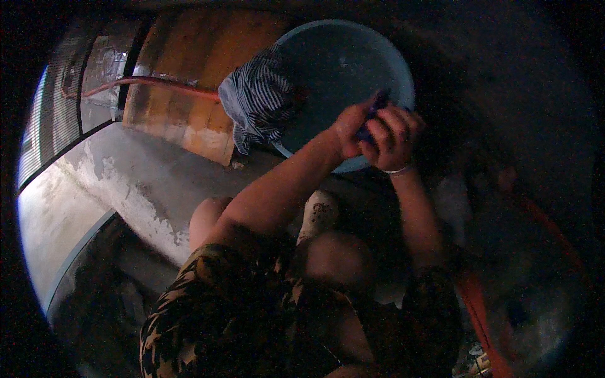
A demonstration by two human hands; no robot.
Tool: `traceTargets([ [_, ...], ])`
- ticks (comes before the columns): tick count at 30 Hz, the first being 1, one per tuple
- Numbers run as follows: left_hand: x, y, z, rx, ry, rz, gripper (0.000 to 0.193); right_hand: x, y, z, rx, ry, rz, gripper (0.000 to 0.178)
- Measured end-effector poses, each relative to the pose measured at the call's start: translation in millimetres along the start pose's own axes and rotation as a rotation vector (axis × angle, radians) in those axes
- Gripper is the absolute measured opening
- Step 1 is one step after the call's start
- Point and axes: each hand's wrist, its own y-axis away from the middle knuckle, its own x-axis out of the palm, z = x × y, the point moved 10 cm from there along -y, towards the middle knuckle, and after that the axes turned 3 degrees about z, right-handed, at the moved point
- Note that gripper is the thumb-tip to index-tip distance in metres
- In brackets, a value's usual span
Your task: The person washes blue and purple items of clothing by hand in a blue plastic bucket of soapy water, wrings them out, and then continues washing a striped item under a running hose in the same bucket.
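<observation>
My left hand (pixel 350 130) and my right hand (pixel 396 137) meet over the near right side of a wide, light blue basin (pixel 411 79). Both are closed on a small bunched dark purple cloth (pixel 372 115), of which only bits show between the fingers. The picture is too dim to make out what sort of garment or rag it is. A thin white band circles my right wrist. Over the basin's left rim hangs a striped grey and dark cloth (pixel 259 97), apart from my hands. The basin's inside is dark, and its contents are hard to see.
An orange-red hose (pixel 165 85) runs from the left toward the striped cloth, across a worn brown wooden board (pixel 183 129). A pale, peeling concrete ledge (pixel 135 183) lies to the left. A light patterned shoe (pixel 319 214) is near the basin. A red strip (pixel 479 315) stands at lower right.
</observation>
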Motion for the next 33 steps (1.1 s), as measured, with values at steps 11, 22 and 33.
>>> traceTargets([
  [11,-22.4,-28.1,19.1,-0.007,0.016,0.003,0.032,21.7,0.4,-22.3,0.351,-0.099,0.101,0.012],
  [22,18.5,86.1,-30.4,0.062,-0.551,-0.251,0.037,-0.9,-4.2,-1.8,0.657,-0.67,-0.193,0.047],
  [33,35.5,216.4,-169.2,0.5,-2.337,-0.598,0.079,129.0,50.5,-27.1,1.126,-0.702,0.158,0.026],
])
